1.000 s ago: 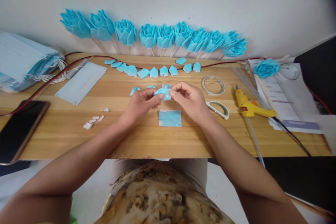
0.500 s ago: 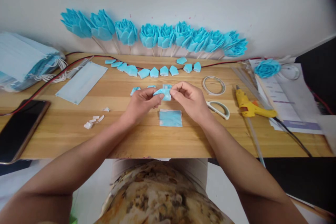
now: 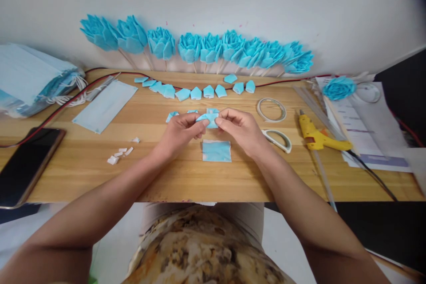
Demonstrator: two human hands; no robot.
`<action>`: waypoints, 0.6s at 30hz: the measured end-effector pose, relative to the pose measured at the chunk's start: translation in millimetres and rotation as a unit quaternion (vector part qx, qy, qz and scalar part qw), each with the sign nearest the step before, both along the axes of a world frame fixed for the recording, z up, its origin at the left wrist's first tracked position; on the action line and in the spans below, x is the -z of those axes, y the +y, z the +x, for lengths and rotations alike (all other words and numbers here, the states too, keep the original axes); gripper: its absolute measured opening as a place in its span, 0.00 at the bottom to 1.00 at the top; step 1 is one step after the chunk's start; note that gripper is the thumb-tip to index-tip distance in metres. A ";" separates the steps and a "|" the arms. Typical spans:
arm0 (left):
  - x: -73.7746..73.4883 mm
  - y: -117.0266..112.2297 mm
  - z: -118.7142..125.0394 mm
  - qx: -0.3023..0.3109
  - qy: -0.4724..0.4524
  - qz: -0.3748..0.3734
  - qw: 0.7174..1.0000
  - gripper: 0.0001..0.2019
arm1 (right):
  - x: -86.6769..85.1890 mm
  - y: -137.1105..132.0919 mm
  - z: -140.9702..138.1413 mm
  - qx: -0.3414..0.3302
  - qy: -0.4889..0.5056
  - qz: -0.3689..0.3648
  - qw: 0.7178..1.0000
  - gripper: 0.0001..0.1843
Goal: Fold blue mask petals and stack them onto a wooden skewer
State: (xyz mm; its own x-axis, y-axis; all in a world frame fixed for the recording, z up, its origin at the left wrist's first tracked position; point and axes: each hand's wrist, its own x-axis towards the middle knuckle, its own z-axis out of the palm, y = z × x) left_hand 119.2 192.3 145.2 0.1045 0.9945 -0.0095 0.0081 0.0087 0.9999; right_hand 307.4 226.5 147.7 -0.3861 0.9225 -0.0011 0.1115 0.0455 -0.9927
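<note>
Both of my hands pinch one small folded blue fabric piece above the middle of the wooden table. My left hand grips its left end and my right hand its right end, fingers closed. A flat blue square of fabric lies on the table just below my hands. Three small folded blue pieces lie right behind my fingers. Farther back runs a row of several folded blue petals.
Several blue fabric flowers on sticks lean against the wall. A tape roll, scissors and a yellow glue gun lie right. A mask, a mask stack, a phone and white scraps lie left.
None in the hands' grip; the view has shifted slightly downward, so everything sits a little lower in the picture.
</note>
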 end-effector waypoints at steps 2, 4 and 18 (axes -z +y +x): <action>-1.2 0.2 -0.4 -0.007 -0.014 0.003 1.000 0.17 | 0.4 0.0 0.2 0.011 -0.003 0.005 1.000 0.12; -1.6 0.7 -0.7 -0.022 -0.022 0.004 1.000 0.16 | -0.3 -0.5 0.0 0.015 -0.007 0.007 1.000 0.12; -1.4 -0.6 -1.7 -0.057 -0.023 0.014 0.998 0.14 | -4.1 -2.4 -1.9 0.009 -0.024 0.024 0.999 0.11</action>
